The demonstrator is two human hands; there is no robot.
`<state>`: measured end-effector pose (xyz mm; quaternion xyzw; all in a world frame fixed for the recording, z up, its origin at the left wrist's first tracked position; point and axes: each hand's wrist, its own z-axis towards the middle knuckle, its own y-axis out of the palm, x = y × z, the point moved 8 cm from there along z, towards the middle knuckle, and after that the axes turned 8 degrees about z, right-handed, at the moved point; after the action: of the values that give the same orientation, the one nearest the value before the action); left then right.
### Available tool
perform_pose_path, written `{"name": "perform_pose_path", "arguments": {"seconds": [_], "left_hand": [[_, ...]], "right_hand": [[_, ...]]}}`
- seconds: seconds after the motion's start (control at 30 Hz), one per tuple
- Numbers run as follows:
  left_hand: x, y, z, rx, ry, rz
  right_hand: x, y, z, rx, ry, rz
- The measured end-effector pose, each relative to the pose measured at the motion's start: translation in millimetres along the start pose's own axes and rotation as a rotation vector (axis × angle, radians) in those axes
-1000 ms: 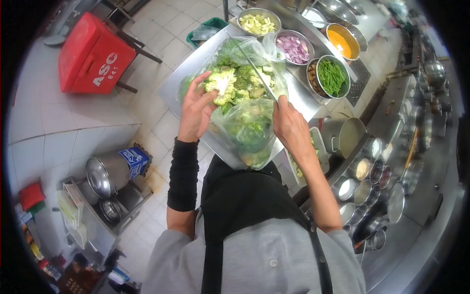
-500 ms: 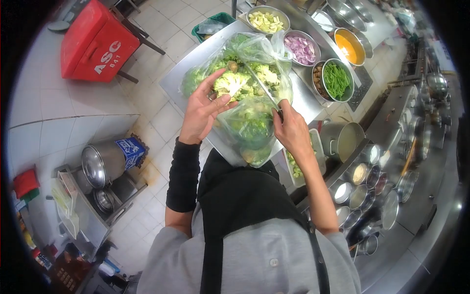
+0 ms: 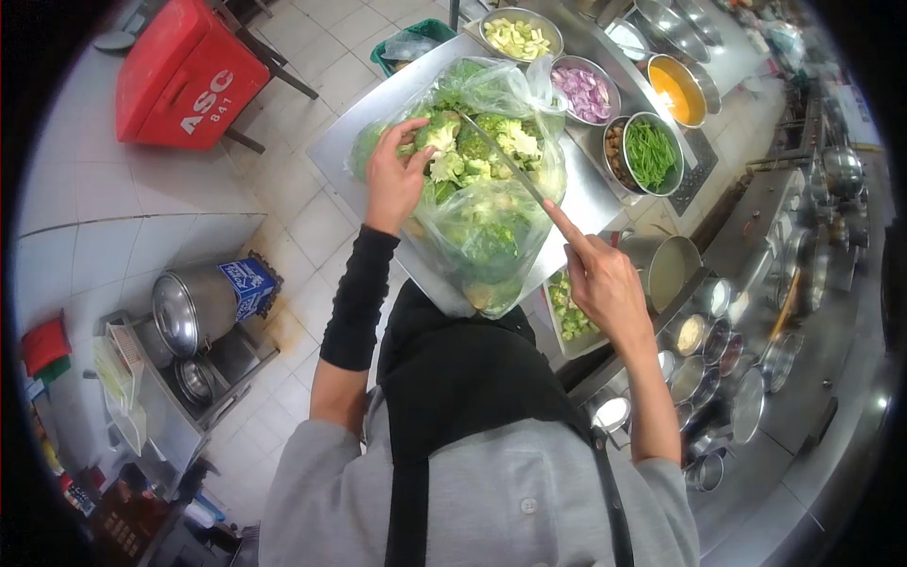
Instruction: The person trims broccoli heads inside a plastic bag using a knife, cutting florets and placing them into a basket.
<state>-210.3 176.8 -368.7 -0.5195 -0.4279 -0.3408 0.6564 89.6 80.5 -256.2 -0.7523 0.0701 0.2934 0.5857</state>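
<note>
Shiny metal desk [image 3: 331, 148] sits under a clear bag [image 3: 455, 219]; broccoli [image 3: 484, 142] lies in it; this looks like the cutting part, and a next cut needs fingers away from the knife [image 3: 510, 163]; left hand [image 3: 392, 180] half curls at the broccoli, and I can't tell if its grip pinches; right hand [image 3: 605, 279] wraps the knife, pointing finger out straight.

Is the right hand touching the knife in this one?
Touching. In the head view, the extended index finger of the right hand meets the near end of the knife's visible blade.
</note>
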Motion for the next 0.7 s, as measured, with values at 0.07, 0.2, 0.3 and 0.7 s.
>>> {"name": "perform_pose_path", "arguments": {"seconds": [0.07, 0.2, 0.3, 0.7], "left_hand": [[6, 14, 10, 0.013, 0.048, 0.078], [15, 37, 12, 0.055, 0.211, 0.202], [18, 45, 6, 0.045, 0.249, 0.204], [21, 45, -2, 0.007, 0.225, 0.245]], "right_hand": [[-3, -10, -2, -0.024, -0.009, -0.065], [3, -8, -7, -0.086, 0.014, -0.129], [4, -3, -8, -0.133, 0.048, -0.148], [-2, -4, -22, -0.138, 0.067, -0.177]]}}
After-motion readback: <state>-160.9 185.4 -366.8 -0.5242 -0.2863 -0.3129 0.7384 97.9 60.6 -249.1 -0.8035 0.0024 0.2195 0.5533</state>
